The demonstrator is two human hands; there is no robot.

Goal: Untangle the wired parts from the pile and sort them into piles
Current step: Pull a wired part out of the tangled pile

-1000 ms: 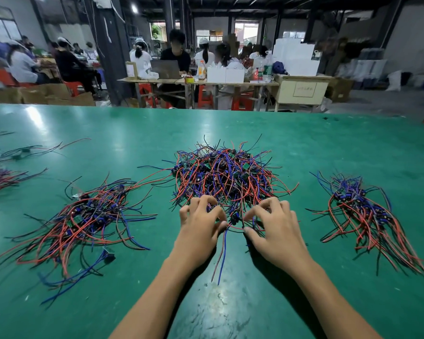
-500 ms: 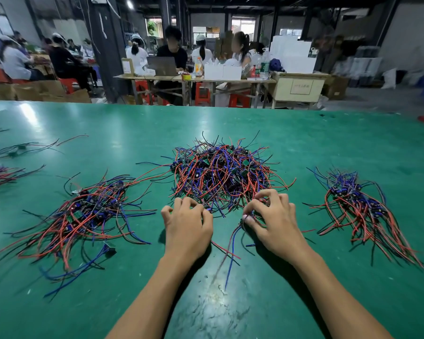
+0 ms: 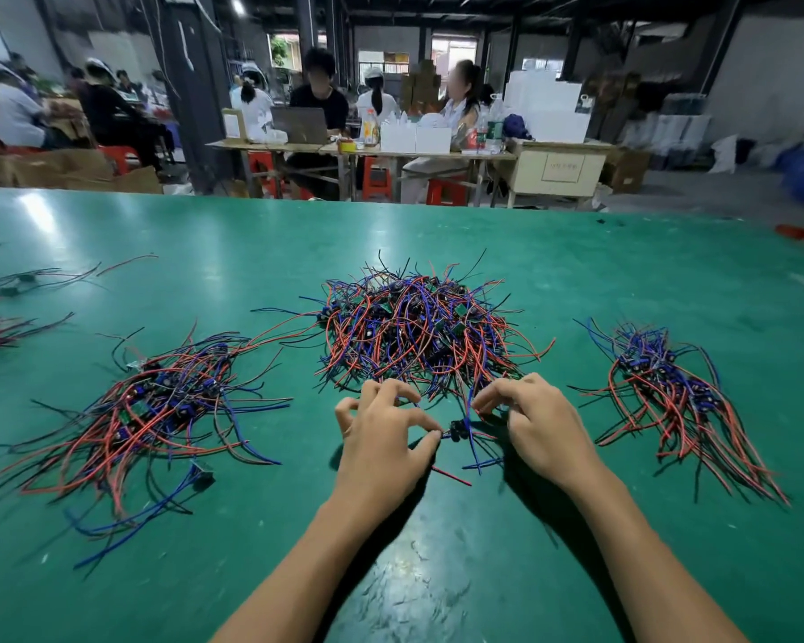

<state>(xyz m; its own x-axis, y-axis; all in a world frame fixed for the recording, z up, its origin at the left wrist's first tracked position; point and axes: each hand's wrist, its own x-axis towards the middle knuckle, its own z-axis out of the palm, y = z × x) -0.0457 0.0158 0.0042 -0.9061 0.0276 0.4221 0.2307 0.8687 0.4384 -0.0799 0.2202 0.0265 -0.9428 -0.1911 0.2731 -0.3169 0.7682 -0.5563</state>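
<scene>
- Head view: two bare hands work at the near edge of a tangled middle pile (image 3: 414,336) of thin red, blue and black insulated wires with small green boards and dark blocks knotted among them.
- The left hand (image 3: 381,447) pinches one wired part (image 3: 456,431), a small dark block with blue and red leads, between thumb and forefinger; its other fingers (image 3: 377,392) are curled and raised above the surface.
- The right hand (image 3: 539,424) has its fingers bent down, the tips gripping wires at the pile's near rim, just beside the held part; which strand they hold I cannot tell.
- The held part hangs between the two hands, just in front of the middle pile, with a red lead and blue leads trailing onto the surface.
- Three main heaps lie in a row: a loose, spread left pile (image 3: 159,406), the dense domed middle one, and a narrower right pile (image 3: 669,392) whose wires fan toward the near right.
- Two smaller wire clusters sit at the far left edge (image 3: 1,327), partly cut off.
- The surface (image 3: 437,573) is a smooth green mat, glossy, with scuff marks near the arms.
- Behind it, several people sit at wooden tables (image 3: 391,155) with white boxes, a laptop and red stools.
</scene>
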